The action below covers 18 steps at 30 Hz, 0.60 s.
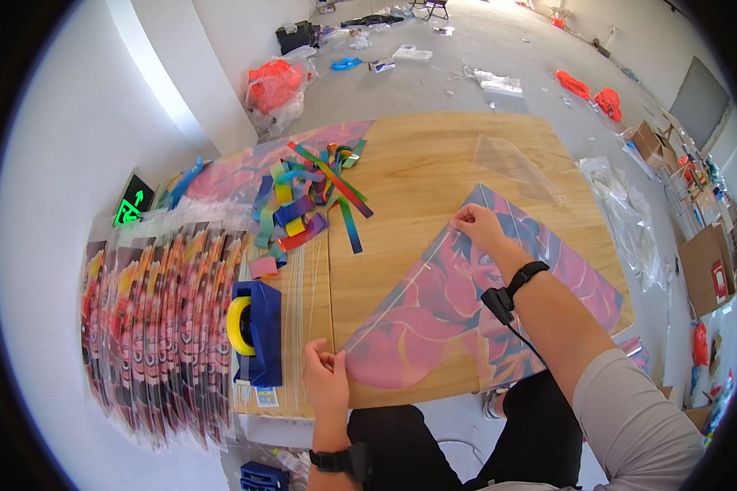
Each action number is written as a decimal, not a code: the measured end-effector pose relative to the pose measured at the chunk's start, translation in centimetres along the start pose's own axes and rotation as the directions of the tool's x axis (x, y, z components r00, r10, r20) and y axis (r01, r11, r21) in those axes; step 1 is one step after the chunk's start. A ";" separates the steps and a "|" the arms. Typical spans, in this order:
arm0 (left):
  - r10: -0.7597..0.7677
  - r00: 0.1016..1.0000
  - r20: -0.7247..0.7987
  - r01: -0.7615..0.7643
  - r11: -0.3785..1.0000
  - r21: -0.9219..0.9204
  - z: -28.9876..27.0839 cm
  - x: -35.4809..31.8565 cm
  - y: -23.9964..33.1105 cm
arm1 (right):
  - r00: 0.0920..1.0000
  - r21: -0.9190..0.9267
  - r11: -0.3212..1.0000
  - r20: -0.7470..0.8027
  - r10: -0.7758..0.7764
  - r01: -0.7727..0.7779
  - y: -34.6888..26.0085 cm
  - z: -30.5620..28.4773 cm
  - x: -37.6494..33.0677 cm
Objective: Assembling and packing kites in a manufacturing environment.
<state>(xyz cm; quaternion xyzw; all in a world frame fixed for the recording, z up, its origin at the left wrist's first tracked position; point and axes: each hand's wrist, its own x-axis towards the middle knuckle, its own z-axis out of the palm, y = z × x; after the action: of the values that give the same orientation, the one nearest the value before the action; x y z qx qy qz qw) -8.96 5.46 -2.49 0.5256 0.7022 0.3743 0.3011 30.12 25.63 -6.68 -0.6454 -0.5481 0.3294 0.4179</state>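
A large triangular kite sail (pixel 409 348), printed in pink and blue with a face, lies on the wooden table (pixel 401 164) in front of me. Along its upper left edge runs a thin pale rod (pixel 401 290). My right hand (pixel 479 227) reaches across the sail and pinches that edge near the top corner. At the lower left corner, my left hand (pixel 326 376) has its fingers curled and closed on the sail's tip. What lies exactly between the fingertips of either hand is too small to make out.
Left of the sail stand a blue tape dispenser (pixel 264 335) with yellow tape, thin white rods (pixel 307 286) and a heap of rainbow ribbons (pixel 299 204). Bagged printed sheets (pixel 160 335) hang over the left end. Clear film (pixel 516 168) lies at the far right.
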 end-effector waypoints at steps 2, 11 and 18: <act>0.000 1.000 0.002 0.000 1.000 0.004 0.2 0.0 0.1 | 1.000 -0.005 1.000 -0.012 -0.012 0.012 0.0 -0.1 -0.1; 0.021 1.000 -0.001 -0.021 1.000 0.015 0.3 0.0 0.0 | 0.997 -0.040 0.998 -0.070 -0.043 0.040 -0.2 0.6 -0.7; 0.014 1.000 0.004 -0.015 0.999 0.039 0.3 0.0 0.3 | 0.990 -0.130 0.987 -0.098 -0.105 0.092 -2.0 0.7 -1.7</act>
<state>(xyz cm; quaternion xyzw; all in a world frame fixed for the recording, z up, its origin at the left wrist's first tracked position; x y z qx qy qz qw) -8.56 5.57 -2.36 0.5370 0.7050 0.3619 0.2893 28.38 24.13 -5.25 -0.6587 -0.5764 0.2388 0.4205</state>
